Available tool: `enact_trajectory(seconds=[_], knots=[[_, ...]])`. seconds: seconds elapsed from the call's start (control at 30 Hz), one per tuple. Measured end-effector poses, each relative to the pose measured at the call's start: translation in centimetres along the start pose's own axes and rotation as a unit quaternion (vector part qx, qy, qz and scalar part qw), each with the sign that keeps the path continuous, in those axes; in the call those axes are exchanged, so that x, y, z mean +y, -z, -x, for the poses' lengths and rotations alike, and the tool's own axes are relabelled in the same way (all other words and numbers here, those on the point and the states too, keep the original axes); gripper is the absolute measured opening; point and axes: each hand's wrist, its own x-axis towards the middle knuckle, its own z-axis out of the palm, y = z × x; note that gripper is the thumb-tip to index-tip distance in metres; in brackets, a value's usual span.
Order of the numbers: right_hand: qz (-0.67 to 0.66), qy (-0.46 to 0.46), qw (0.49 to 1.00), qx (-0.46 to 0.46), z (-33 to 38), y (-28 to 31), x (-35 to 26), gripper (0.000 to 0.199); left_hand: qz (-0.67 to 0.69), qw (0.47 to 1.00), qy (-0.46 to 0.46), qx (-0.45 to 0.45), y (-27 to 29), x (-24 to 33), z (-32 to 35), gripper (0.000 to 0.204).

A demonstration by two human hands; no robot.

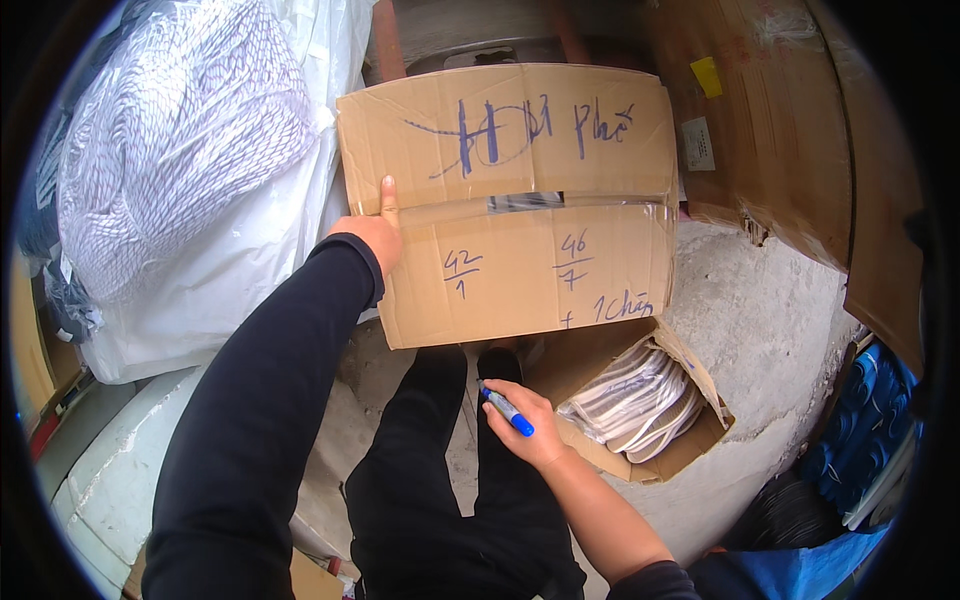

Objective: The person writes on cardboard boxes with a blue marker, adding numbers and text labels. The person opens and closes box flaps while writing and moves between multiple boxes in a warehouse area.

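A cardboard box [520, 240] with blue handwriting on its flaps stands before me, and a dark slit shows where its two flaps meet. My left hand [378, 228] grips the box's left edge, thumb laid up along the upper flap. Over my lap, my right hand [522, 424] is closed around a blue-capped marker [508, 408], held apart from the box. Below the box's right corner sits an open carton [668, 472] containing several flat, pale, sole-shaped pieces [640, 400] in clear plastic.
At the left, white plastic sacks [210, 310] lie beside a bundle of white and purple cord [190, 130]. Large brown cartons [770, 130] stand at the far right. Bare concrete [760, 310] shows beside the open carton. Blue patterned material [865, 430] lies at the right edge.
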Motion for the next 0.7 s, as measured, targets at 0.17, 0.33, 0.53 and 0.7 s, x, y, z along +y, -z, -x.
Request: enact_trajectory(seconds=[0.17, 0.33, 0.53, 0.7], knots=[[0.009, 0.011, 1.0, -0.008, -0.8, -0.9, -0.1, 0.031, 0.003, 1.0, -0.005, 0.007, 0.4, 0.0, 0.0, 0.104], [0.046, 0.008, 0.999, 0.006, -2.4, 0.1, -0.8, 0.03, 0.005, 1.0, -0.014, 0.023, 0.4, -0.1, -0.3, 0.103], [0.041, 0.023, 0.997, 0.062, -3.4, -1.5, -1.6, 0.03, 0.018, 0.998, -0.029, 0.05, -0.5, -0.5, -0.3, 0.102], [0.036, 0.023, 0.997, 0.069, -3.2, -4.7, -3.3, 0.027, 0.032, 0.995, -0.042, 0.082, -1.1, -1.0, 0.0, 0.101]])
